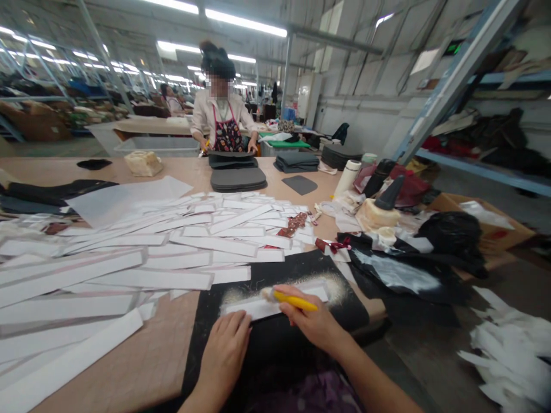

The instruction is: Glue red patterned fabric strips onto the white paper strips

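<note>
My right hand [313,326] is closed around the yellow handle of a brush [296,299]. The brush's pale bristle end rests on or just above a white strip [256,310]. That strip lies crosswise on a black sheet [275,269] with pale smears around it. My left hand [226,346] lies with fingers stretched out at the strip's near left edge, touching it. Many similar white strips [172,280] with grey borders overlap across the table to the left and beyond the sheet. Some patterned brown-red pieces [293,224] lie among them.
A co-worker [224,117] stands across the table [167,344] behind stacked dark panels [238,179]. To the right are a white bottle [348,178], a crusted container [377,213] with a dark cone, and a black bag [450,238]. White scraps [512,341] heap at lower right.
</note>
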### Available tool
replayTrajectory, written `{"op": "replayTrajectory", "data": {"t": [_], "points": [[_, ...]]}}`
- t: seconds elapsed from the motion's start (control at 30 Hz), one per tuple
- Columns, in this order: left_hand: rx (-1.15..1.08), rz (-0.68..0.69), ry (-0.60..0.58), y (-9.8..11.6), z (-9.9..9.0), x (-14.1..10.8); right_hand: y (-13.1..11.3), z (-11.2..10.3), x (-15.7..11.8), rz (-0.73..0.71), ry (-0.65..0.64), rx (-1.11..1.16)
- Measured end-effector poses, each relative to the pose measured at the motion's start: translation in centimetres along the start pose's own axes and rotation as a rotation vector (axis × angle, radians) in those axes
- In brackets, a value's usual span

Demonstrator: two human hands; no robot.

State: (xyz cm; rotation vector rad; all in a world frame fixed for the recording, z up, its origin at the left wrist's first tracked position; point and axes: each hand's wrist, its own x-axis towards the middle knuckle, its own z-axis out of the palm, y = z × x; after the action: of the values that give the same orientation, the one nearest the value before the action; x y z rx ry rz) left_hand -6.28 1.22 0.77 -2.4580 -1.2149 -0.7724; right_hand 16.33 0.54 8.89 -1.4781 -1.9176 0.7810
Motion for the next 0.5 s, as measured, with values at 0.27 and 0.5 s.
{"op": "replayTrajectory", "data": {"t": [0.27, 0.5], "points": [[0.068, 0.106, 0.012, -0.3, 1.8, -1.6, 7.9, -6.0, -1.1, 0.460, 0.521, -0.354], [0.007, 0.373, 0.140, -3.0, 3.0, -1.5, 7.2, -6.1, -3.2, 0.130, 0.376, -0.178]]}}
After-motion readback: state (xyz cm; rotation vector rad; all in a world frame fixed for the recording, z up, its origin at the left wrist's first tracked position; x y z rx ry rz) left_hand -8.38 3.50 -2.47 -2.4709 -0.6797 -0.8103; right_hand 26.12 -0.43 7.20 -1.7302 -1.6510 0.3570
